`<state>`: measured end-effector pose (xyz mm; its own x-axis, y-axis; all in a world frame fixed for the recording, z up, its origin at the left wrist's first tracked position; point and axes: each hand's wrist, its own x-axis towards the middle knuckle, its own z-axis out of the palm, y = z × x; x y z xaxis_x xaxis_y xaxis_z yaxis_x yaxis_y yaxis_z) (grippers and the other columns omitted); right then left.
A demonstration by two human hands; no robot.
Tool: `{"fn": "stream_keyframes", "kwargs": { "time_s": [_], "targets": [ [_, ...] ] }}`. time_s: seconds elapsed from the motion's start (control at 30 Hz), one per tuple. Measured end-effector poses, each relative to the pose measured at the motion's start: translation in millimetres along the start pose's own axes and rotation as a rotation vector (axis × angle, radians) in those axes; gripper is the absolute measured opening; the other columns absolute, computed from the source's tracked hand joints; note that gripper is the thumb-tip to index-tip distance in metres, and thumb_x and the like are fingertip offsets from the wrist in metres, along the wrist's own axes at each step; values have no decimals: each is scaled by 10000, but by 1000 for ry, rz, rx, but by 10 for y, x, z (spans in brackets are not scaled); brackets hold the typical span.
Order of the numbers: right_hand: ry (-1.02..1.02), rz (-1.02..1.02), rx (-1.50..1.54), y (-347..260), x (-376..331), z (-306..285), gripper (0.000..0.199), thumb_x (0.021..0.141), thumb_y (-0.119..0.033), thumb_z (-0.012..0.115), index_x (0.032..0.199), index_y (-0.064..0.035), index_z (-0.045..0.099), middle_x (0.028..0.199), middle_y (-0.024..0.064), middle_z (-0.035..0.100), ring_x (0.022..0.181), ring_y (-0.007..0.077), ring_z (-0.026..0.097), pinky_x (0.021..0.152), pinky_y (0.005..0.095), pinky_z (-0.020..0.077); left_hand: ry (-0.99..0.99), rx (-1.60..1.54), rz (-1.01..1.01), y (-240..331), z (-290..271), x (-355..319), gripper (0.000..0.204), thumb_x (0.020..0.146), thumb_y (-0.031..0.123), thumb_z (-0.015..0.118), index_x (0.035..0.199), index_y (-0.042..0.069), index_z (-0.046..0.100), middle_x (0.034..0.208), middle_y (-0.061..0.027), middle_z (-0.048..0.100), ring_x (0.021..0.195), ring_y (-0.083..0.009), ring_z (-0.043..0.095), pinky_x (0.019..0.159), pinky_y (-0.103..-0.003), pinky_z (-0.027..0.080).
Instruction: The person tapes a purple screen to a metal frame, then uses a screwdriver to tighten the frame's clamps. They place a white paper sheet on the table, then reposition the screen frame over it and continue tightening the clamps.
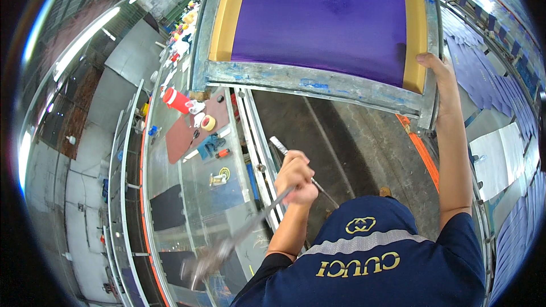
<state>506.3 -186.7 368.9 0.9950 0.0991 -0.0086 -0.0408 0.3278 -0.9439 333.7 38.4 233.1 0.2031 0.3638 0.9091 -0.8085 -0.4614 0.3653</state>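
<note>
My right hand [435, 68] grips the right side of a screen-printing frame [318, 82], its thumb on the yellow border. The frame is grey metal with blue paint smears and stands tilted up in front of me. Its purple mesh [318, 28] carries a white curved design near the top. Lower down, my left hand [296, 179] is closed round a thin stick [278, 145] with a pale end. From the same fist a long dark tool [250, 224] runs down to the left, its wider end smeared by motion; I cannot tell its kind.
At left runs a long glass-topped table [233, 216] holding a red bottle [177, 101], a tape roll [208, 123], a blue cloth [210, 145] and dark sheets [166, 207]. Purple printed pieces [478, 74] lie on the right-hand table. Between the tables is a dark floor [341, 142].
</note>
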Motion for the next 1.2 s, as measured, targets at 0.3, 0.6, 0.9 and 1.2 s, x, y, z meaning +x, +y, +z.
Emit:
{"fn": "stream_keyframes", "kwargs": {
  "time_s": [0.3,0.6,0.9,1.2],
  "targets": [
    [42,100,-70,219,217,-209,425,752,-291,713,1090,-89,555,884,33,549,733,130,544,588,307,442,-21,29,-62,-256,79,72,702,1055,632,248,602,128,431,479,8,367,452,-120,362,523,-285,361],
    [96,190,19,180,202,-312,417,747,-341,722,1050,-121,538,860,11,496,673,134,503,583,311,444,-13,19,-79,-485,146,4,732,1001,727,116,639,144,371,428,-13,360,396,-161,370,575,-346,419],
    [149,147,59,158,3,-275,451,734,-306,719,1114,-111,573,918,41,551,782,166,579,662,331,473,-52,59,-10,-483,78,12,670,1028,681,215,671,138,379,451,-13,374,398,-153,370,668,-383,458],
    [123,121,82,73,-108,-252,499,746,-299,705,1177,-106,545,965,44,555,828,175,577,700,340,488,-21,-1,101,-380,87,182,717,1011,705,112,666,141,388,419,-16,386,393,-157,409,664,-380,453]
  ]
}}
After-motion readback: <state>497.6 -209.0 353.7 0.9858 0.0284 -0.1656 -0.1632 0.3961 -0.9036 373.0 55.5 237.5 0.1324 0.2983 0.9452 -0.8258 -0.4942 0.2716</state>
